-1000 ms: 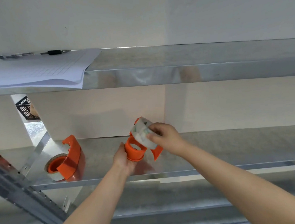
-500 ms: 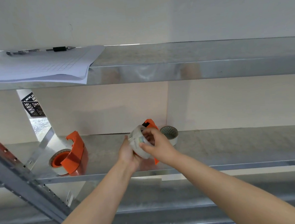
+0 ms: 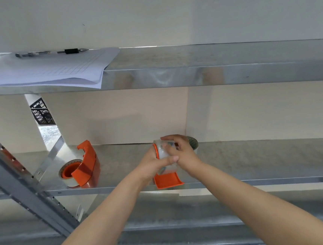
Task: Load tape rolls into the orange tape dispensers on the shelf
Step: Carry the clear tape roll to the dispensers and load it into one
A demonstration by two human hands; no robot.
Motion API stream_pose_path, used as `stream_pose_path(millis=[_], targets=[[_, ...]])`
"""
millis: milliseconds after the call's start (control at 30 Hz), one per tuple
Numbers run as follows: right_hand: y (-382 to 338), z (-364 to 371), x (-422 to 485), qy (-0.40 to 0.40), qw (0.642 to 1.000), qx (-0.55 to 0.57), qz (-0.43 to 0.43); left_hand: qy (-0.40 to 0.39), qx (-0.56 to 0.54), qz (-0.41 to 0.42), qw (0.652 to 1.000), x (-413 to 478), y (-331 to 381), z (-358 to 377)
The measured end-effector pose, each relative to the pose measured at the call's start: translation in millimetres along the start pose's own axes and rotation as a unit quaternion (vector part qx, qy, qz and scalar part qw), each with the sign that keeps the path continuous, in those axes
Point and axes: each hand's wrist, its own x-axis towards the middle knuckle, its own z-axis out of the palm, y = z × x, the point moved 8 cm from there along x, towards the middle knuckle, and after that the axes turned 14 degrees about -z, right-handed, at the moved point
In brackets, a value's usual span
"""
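Observation:
Both hands meet over the middle metal shelf point(image 3: 257, 159). My left hand point(image 3: 150, 166) grips an orange tape dispenser point(image 3: 167, 180), whose flat end sticks out below the hands. My right hand point(image 3: 180, 150) holds a clear tape roll point(image 3: 162, 151) pressed onto that dispenser; an orange rim shows at the roll's left edge. A second orange dispenser point(image 3: 84, 166) with a tape roll on its hub lies on the shelf to the left. Another tape roll point(image 3: 193, 142) sits on the shelf behind my right hand, mostly hidden.
The upper shelf point(image 3: 210, 63) carries a stack of papers point(image 3: 45, 72) and two pens point(image 3: 53, 52) at the left. A slanted grey upright point(image 3: 26, 189) with holes crosses the lower left. A black crate point(image 3: 42, 113) shows through a gap in the back wall.
The hands have shifted slightly right and down on the shelf. The tape roll has gone from tilted in front of the dispenser to seated against it, and the dispenser's flat end now points down.

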Motion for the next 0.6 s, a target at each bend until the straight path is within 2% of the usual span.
stream_pose_path(millis=[167,500,600], targets=[[-9.1,-11.9,5.5,0.014,0.999,-0.023,-0.036,0.070,0.053,0.001,0.996,1.3,-2.1,-3.3],[-39.7,-9.2,14.6,-0.086,0.989,-0.074,-0.098,0.159,0.089,-0.003,0.983,-3.7,4.0,-13.7],[-45.9,-10.1,20.7,-0.121,0.985,-0.072,-0.097,0.150,0.085,-0.019,0.985,-6.2,1.2,-13.4]])
